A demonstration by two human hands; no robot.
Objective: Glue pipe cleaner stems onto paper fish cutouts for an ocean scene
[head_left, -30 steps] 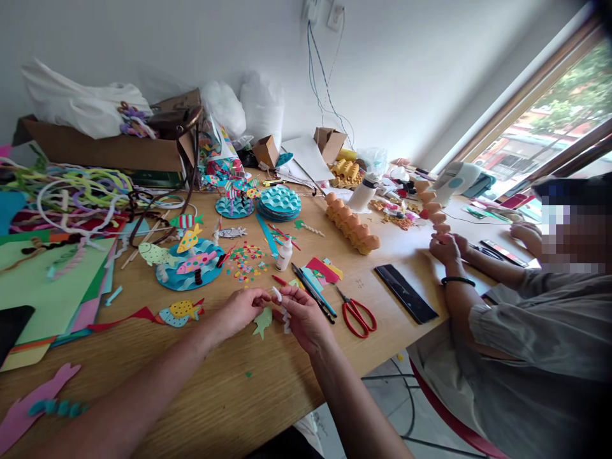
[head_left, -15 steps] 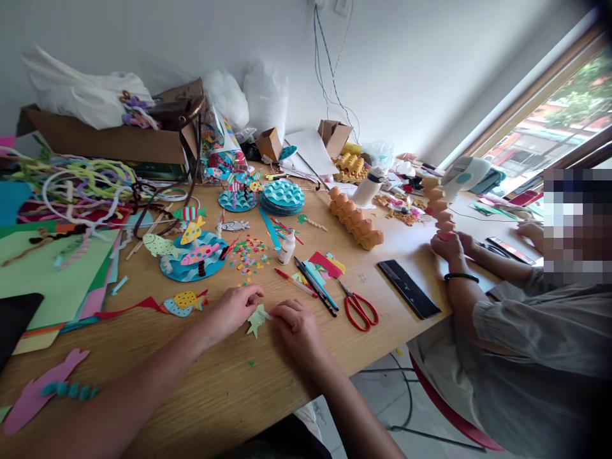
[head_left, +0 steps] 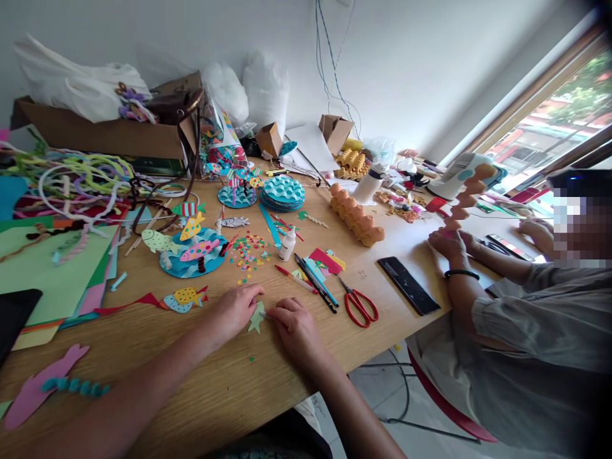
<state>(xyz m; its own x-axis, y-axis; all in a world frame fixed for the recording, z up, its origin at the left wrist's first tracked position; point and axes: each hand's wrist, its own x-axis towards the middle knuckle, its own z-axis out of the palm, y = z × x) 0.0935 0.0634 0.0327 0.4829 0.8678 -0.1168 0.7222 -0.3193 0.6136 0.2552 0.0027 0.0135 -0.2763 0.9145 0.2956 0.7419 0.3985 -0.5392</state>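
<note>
A pale green paper star (head_left: 257,319) lies on the wooden table (head_left: 201,382) between my hands. My left hand (head_left: 239,308) has its fingers curled together at the star's upper left edge, holding it. Close by on the right, my right hand (head_left: 294,322) is closed in a pinch, with a small white tip showing between thumb and finger at the star's edge. What this white piece is, I cannot make out. A tiny green scrap (head_left: 252,359) rests below the star. Beyond my hands stand a white glue bottle (head_left: 287,245) and scattered paper dots (head_left: 248,252).
Red-handled scissors (head_left: 359,306), pens (head_left: 318,284) and a black phone (head_left: 408,285) lie to the right. Paper fish stand on a blue base (head_left: 210,262). A co-worker's hands (head_left: 449,245) hold an egg-carton strip (head_left: 465,201). Pipe cleaners (head_left: 86,185) fill the left.
My hands stay close to the star, and the white tip at my right fingers shows less. The co-worker's egg-carton strip has tilted to the right. The view has shifted slightly.
</note>
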